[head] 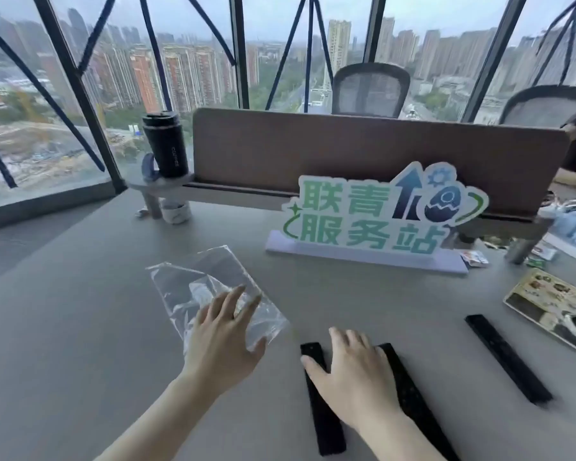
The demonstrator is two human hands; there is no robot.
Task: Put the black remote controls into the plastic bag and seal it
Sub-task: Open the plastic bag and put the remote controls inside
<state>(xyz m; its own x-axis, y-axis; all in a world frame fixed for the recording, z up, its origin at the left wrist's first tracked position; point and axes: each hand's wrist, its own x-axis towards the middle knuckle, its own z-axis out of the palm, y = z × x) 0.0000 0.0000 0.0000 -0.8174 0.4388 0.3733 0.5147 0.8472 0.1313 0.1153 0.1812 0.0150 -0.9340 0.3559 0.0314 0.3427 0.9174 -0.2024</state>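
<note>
The right hand (356, 377) covers the middles of two black remotes (323, 414); the right-hand one runs off the bottom edge. The booklet (552, 304) is cut by the right edge, its print unreadable

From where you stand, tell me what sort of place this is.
Likely a high-rise office: a shared desk with a divider panel, mesh office chairs beyond it, and floor-to-ceiling windows overlooking city towers.

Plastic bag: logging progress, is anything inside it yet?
Empty: the plastic bag lies flat and see-through, and all three black remotes lie outside on the table.
</note>
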